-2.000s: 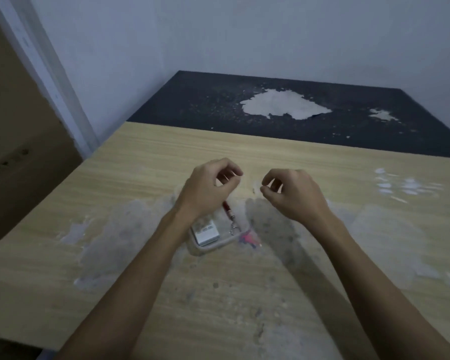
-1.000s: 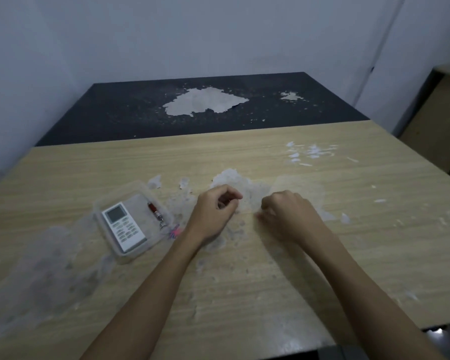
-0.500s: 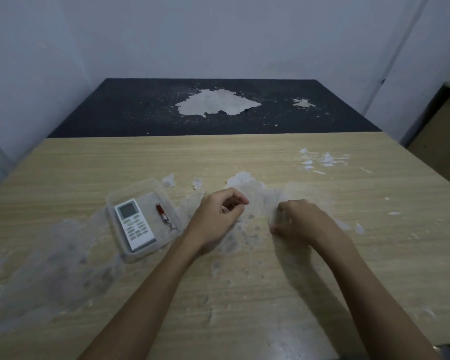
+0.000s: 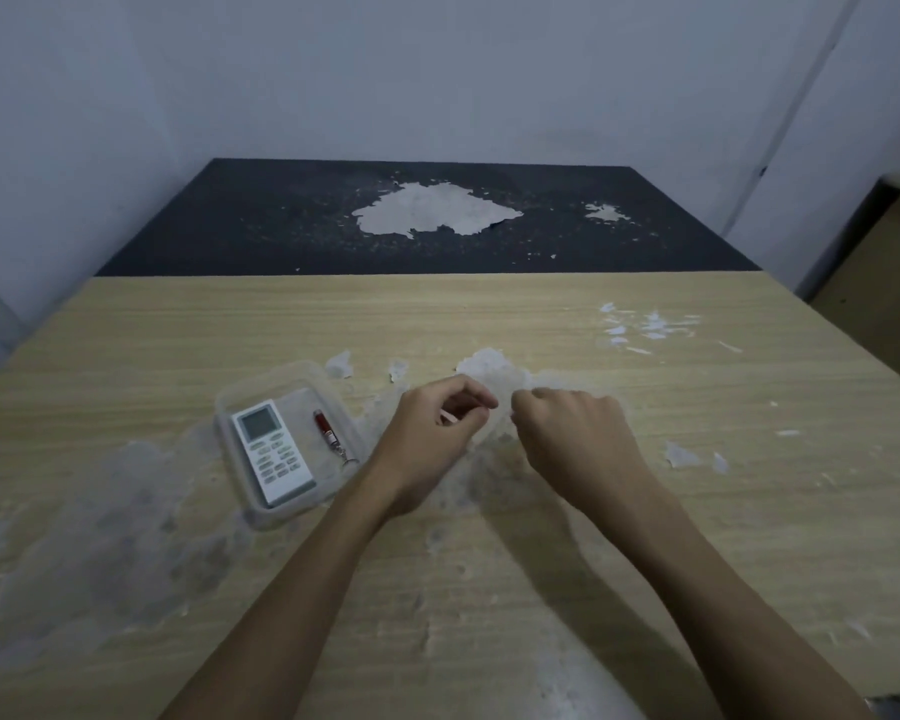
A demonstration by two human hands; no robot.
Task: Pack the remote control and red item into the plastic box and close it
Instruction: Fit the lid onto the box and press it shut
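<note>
Here, near to far, is what we see.

Table: a pale wood-grain top with grey worn patches, the largest at near left and another under the hands.

Forearms: both bare, coming in from the near edge and converging toward the middle of the table.

Left hand: the left hand sits just right of the box, fingers curled in loosely, thumb and forefinger close together; we see nothing solid in it (a clear lid would be hard to make out here, so we cannot tell for certain).

Right hand: the right hand is beside the left, knuckles up, closed into a loose fist low over the worn patch; we cannot tell whether it has hold of anything.

Plastic box: the clear plastic box lies on the table left of the hands, open at the top, no lid on it that we can make out.

Remote control: the white remote control lies flat inside the box along its left side, screen end toward the far side.

Red item: the small red item with a metal chain and ring lies inside the box, right of the remote and apart from it.

Flakes: white flakes are scattered at far right of the wood top.

Far surface: a dark tabletop beyond the wood one, with a big pale worn patch in its middle, set against a plain wall.
</note>
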